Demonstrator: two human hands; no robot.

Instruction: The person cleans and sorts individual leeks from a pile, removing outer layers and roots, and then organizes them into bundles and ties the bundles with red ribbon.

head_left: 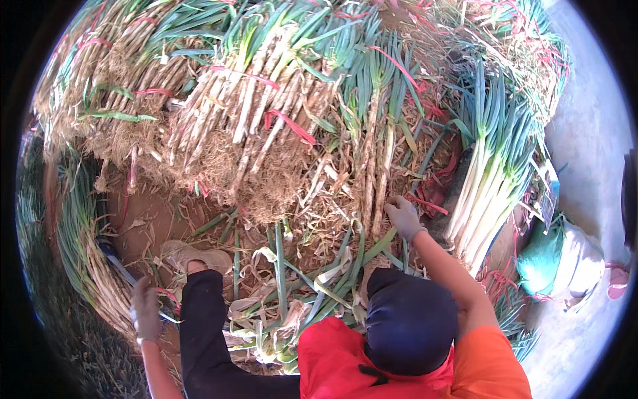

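Observation:
My right hand (404, 218), in a pale work glove, reaches to the root ends of a few unpeeled long green onions (372, 156). Its fingers are closed at the nearest stalk, though their grip is partly hidden. Over at the left, my gloved left hand (145, 309) has its fingers stretched out and slightly blurred. It is beside a curved stack of green onions (96, 272) with pale stems, and I see nothing held in it. Past my right arm leans a bundle of cleaned white-stemmed green onions (488, 173).
A large heap of unpeeled green onions (259, 100), tied with red strips, spreads across the far side. Stripped leaves (286, 286) litter the ground between my legs. Green and white sacks (541, 263) lie at the right. More green leaves (73, 352) fill the lower left.

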